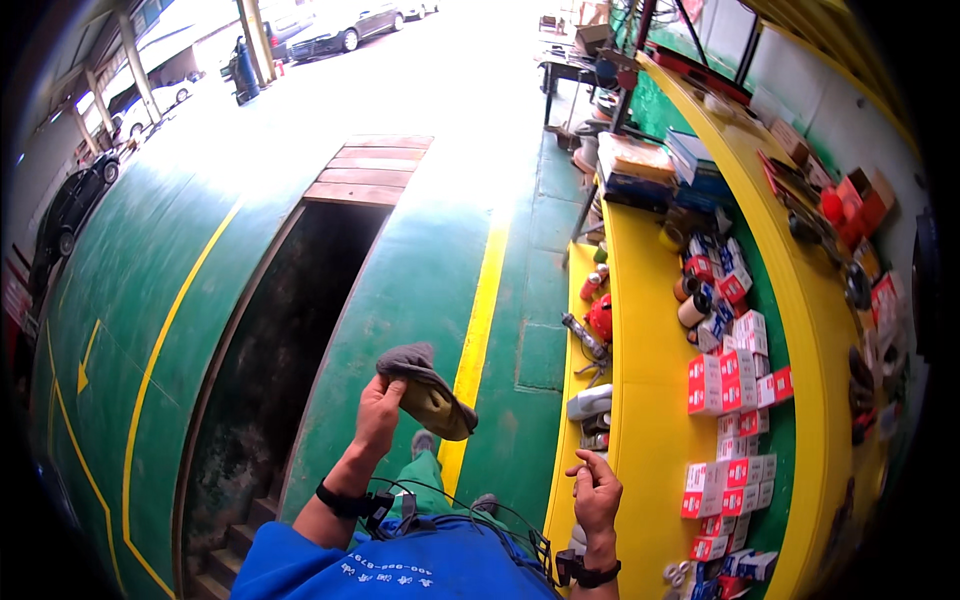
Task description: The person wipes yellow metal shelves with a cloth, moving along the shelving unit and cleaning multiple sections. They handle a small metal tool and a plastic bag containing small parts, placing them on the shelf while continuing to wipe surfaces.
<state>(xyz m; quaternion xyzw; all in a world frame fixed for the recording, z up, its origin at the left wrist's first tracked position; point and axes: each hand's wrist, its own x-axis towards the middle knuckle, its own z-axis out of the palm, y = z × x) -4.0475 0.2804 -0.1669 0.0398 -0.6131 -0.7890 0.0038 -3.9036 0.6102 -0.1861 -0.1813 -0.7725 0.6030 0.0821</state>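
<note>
My left hand [377,412] is closed on a soft, folded cloth piece [438,398], grey at the top and olive-brown below with a dark edge. Its exact kind I cannot make out. The thumb presses on its upper left side, and it hangs in front of me above the floor. My right hand [597,492] is held beside the yellow shelf, with its fingers loosely bent and apart. Nothing shows in it. It is nearest to a grey plastic bottle [590,402] on the lower shelf, without touching it.
On my right, a yellow shelf unit [645,400] carries red-and-white boxes [738,380], filters [693,309] and tools. To my left lies a deep open pit [280,330] with steps, partly covered by wooden planks [372,168]. A yellow line [480,330] crosses the green floor; cars [345,30] stand farther off.
</note>
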